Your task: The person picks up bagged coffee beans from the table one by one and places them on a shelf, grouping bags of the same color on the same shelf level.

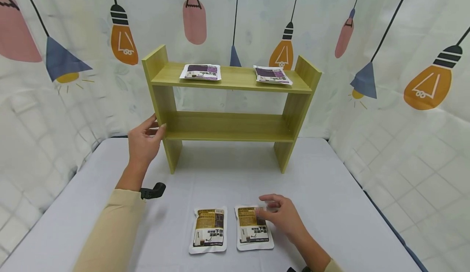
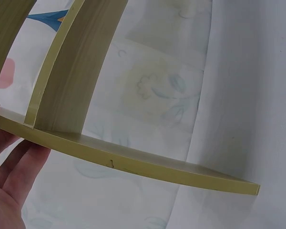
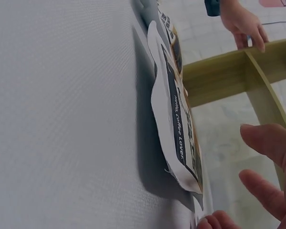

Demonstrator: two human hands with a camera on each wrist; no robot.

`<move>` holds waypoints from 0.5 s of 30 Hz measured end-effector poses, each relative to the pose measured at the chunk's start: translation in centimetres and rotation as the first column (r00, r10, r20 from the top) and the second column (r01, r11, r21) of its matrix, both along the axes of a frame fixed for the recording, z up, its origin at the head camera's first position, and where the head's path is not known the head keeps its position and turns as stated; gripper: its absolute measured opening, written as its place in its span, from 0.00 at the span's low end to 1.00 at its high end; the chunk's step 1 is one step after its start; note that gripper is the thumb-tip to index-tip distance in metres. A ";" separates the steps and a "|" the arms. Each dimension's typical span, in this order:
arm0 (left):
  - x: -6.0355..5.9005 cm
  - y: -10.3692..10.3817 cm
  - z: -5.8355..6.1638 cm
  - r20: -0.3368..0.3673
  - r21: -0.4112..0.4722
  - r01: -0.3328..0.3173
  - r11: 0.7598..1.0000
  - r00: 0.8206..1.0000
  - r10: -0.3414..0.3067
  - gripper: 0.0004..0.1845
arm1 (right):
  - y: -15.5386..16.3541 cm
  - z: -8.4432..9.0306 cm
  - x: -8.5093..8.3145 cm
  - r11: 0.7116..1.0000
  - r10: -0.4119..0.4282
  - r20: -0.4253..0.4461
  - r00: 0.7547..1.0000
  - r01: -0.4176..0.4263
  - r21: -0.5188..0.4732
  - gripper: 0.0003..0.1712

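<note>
1. Grey tabletop [image 1: 330, 206], lamp-print curtain [image 1: 404, 39] behind.
2. Two purple pouches [image 1: 200, 71] lie on the green wooden shelf [image 1: 227, 126] at twelve o'clock.
3. Left hand [image 1: 144, 141], fingers straight, touches the shelf's side.
4. Right hand [image 1: 284, 218], relaxed, touches the right brown coffee pouch [image 1: 253, 228]; its twin [image 1: 208, 229] waits at nine o'clock.

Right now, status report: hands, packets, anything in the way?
Left hand open, steadying the shelf. Right hand open, fingers on the right packet. Second packet beside it, untouched. Nothing in the way.
</note>
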State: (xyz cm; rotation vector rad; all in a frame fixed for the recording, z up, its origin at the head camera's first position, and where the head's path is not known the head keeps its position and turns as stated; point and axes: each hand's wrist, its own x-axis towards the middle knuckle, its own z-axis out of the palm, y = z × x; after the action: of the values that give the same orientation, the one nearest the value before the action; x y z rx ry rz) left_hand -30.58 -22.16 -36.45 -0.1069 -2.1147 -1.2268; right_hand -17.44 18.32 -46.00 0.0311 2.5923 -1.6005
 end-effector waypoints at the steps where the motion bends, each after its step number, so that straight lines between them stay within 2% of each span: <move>1: 0.0 0.0 0.0 -0.001 0.000 0.001 1.000 1.000 -0.001 0.25 | 0.0 0.0 0.1 1.000 0.006 0.000 1.000 -0.006 0.005 0.27; 15: 0.2 0.0 0.0 -0.007 0.003 0.019 1.000 1.000 -0.019 0.25 | -0.5 0.3 0.8 0.987 0.081 0.002 0.997 -0.080 0.141 0.33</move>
State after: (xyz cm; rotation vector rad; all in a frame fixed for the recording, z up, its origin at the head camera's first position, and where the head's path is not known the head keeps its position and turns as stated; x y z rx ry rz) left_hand -30.38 -22.19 -36.40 -0.1296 -2.1100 -1.2393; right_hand -16.64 17.79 -45.72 -0.0662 2.6680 -1.3910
